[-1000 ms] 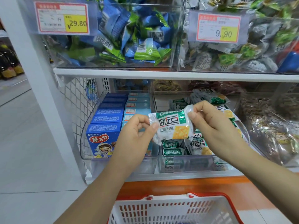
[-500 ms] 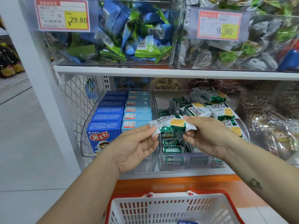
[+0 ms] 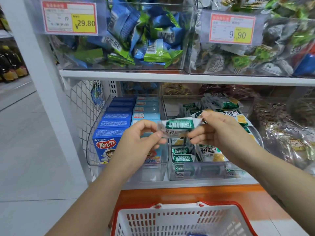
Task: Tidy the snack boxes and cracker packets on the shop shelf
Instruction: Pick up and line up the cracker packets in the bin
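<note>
In front of the clear plastic cracker bin (image 3: 201,171) on the lower shelf, head view.

- One green-and-white foil cracker packet (image 3: 179,125) is held above the front half of this bin. It lies roughly level, with its green band towards the camera.
- Left hand (image 3: 139,143): thumb and forefinger pinch the packet's left crimped end; the other fingers are curled.
- Right hand (image 3: 219,132): grips the packet's right end, thumb on top and fingers beneath.
- Inside the bin: more packets of the same kind. Those at the front stand on edge; those at the back lie loosely heaped.
- Just left of the bin, touching it: a second clear bin (image 3: 153,174) with two rows of blue cardboard snack boxes (image 3: 112,123), standing upright one behind another.
- Right of the bin: clear bags of brown snacks (image 3: 289,140).
- Above the bin: a white shelf board (image 3: 170,77) carrying clear tubs of wrapped sweets, with price tags 29.80 (image 3: 69,18) and 9.90 (image 3: 231,29).
- Below the bin, near the camera: a white slotted plastic basket with a red rim (image 3: 177,206).
</note>
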`<state>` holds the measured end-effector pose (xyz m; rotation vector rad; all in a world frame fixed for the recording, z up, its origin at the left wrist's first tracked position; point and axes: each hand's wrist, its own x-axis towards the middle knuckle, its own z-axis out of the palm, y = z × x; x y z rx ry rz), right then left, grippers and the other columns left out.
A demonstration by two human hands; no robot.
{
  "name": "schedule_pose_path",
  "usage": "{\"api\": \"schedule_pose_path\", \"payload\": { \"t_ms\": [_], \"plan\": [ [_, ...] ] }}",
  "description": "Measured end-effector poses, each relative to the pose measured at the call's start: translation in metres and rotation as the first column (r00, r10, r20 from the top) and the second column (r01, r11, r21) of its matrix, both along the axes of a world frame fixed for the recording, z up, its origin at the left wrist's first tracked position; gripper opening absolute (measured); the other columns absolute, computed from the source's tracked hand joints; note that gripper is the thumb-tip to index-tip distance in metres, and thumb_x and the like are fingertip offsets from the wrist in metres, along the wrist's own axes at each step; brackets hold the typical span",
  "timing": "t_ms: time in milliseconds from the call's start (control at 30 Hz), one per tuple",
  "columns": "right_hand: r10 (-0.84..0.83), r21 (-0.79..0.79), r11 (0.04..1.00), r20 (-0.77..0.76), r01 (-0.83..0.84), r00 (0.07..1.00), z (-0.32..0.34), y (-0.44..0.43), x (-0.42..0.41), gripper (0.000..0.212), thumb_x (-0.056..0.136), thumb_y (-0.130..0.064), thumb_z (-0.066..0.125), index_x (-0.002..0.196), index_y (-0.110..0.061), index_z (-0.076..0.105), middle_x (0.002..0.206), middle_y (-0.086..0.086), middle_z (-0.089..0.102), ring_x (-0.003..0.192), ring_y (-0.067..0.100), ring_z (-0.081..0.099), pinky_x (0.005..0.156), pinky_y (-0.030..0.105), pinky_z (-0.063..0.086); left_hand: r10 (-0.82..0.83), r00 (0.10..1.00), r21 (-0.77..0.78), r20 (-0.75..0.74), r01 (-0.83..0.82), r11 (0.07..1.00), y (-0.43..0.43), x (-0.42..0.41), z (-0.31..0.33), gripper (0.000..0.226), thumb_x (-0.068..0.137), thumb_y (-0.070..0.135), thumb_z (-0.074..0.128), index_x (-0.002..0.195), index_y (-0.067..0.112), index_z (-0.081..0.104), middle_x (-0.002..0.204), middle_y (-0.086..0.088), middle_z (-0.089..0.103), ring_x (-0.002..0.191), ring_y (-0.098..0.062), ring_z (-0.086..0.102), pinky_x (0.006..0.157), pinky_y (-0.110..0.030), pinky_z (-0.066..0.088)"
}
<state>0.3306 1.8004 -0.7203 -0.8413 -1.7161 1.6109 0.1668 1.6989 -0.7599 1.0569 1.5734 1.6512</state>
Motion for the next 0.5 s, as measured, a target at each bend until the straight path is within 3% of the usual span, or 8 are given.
{"api": "schedule_pose_path", "payload": {
  "t_ms": [100, 167, 233, 267, 367, 500],
  "plan": [
    [-0.022, 0.029, 0.999, 0.032, 0.021, 0.999, -0.002, -0.001, 0.002, 0.028, 0.094, -0.025, 0.050, 0.069, -0.014, 0.055, 0.052, 0.001, 0.063, 0.059, 0.019, 0.068, 0.078, 0.034, 0.053, -0.016, 0.997, 0.024, 0.071, 0.014, 1.000, 0.002, 0.002, -0.001, 0.026, 0.094, 0.009, 0.054, 0.077, 0.025, 0.064, 0.085, 0.005, 0.073, 0.078, -0.011, 0.070, 0.077, -0.035, 0.056],
    [-0.032, 0.110, 0.994, 0.062, 0.025, 0.998, -0.006, -0.002, 0.003, 0.022, 0.088, -0.020, 0.060, 0.068, -0.012, 0.057, 0.047, -0.007, 0.058, 0.056, 0.013, 0.064, 0.085, 0.036, 0.053, -0.037, 0.994, 0.054, 0.100, 0.032, 0.998, 0.002, 0.005, -0.001, 0.018, 0.094, 0.013, 0.054, 0.083, 0.023, 0.064, 0.084, 0.005, 0.072, 0.070, -0.005, 0.067, 0.072, -0.032, 0.056],
    [-0.014, 0.165, 0.986, 0.079, 0.001, 0.997, -0.009, -0.004, 0.004, 0.016, 0.079, -0.023, 0.069, 0.071, -0.012, 0.060, 0.048, -0.008, 0.054, 0.052, 0.009, 0.054, 0.080, 0.033, 0.053, 0.024, 1.000, 0.087, -0.017, -0.022, 0.996, 0.001, 0.007, -0.002, 0.010, 0.090, 0.017, 0.060, 0.091, 0.027, 0.061, 0.084, 0.013, 0.068, 0.058, -0.002, 0.059, 0.058, -0.022, 0.052],
    [0.002, 0.176, 0.984, 0.078, -0.016, 0.997, -0.010, -0.005, 0.004, 0.016, 0.074, -0.024, 0.071, 0.074, -0.012, 0.060, 0.050, -0.006, 0.055, 0.052, 0.009, 0.051, 0.074, 0.028, 0.051, 0.065, 0.996, 0.120, -0.058, -0.058, 0.991, 0.001, 0.006, -0.003, 0.017, 0.088, 0.015, 0.063, 0.095, 0.030, 0.058, 0.088, 0.016, 0.064, 0.057, -0.002, 0.056, 0.055, -0.018, 0.049],
    [0.041, 0.149, 0.988, 0.046, -0.048, 0.998, -0.013, -0.005, 0.004, 0.020, 0.079, -0.011, 0.069, 0.092, -0.010, 0.054, 0.058, -0.003, 0.064, 0.054, 0.005, 0.056, 0.063, 0.013, 0.048, 0.108, 0.991, 0.209, -0.077, -0.090, 0.974, 0.003, 0.003, -0.004, 0.043, 0.085, 0.007, 0.066, 0.106, 0.040, 0.049, 0.105, 0.015, 0.054, 0.065, 0.002, 0.060, 0.064, -0.013, 0.050],
    [0.002, 0.213, 0.977, 0.037, -0.010, 0.999, -0.017, -0.006, 0.002, 0.016, 0.085, -0.011, 0.065, 0.099, -0.014, 0.060, 0.068, 0.001, 0.070, 0.066, 0.008, 0.063, 0.073, 0.022, 0.055, 0.045, 0.999, 0.218, -0.019, -0.040, 0.975, 0.003, 0.003, -0.004, 0.045, 0.083, 0.000, 0.066, 0.106, 0.037, 0.053, 0.097, 0.012, 0.057, 0.071, 0.002, 0.063, 0.063, -0.012, 0.050]
  ]
}}
